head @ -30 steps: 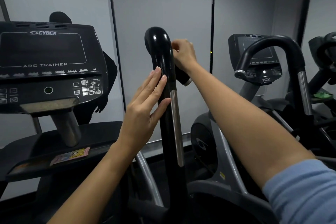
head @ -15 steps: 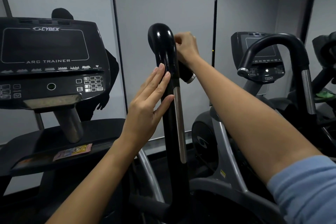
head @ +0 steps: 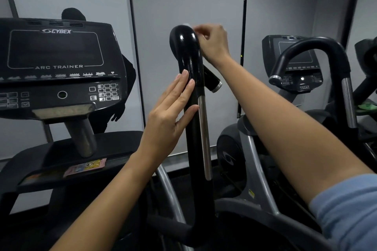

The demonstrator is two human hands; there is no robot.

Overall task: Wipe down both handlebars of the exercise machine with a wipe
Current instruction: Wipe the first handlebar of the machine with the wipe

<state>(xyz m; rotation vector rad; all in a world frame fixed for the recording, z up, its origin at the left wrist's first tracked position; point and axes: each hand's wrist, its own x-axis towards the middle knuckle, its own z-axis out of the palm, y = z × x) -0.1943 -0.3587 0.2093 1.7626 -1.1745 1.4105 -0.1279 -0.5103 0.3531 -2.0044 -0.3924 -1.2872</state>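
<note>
— What are you seeing on the handlebar (head: 190, 91)?

— It's standing upright just right of the console (head: 59, 67). My left hand (head: 169, 118) is lying flat against its shaft, fingers straight, grasping nothing.

— And the right hand (head: 212, 44)?

— It's curling its fingers at the top bend, pinching a pale wipe (head: 186, 25) that's barely peeking out, blurred.

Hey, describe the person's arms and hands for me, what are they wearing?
Both forearms are bare. The right arm shows a light blue fabric sleeve pushed up near the elbow. No sleeve shows on the left arm. The left hand and right hand have no gloves, and no rings or watch are visible.
</note>
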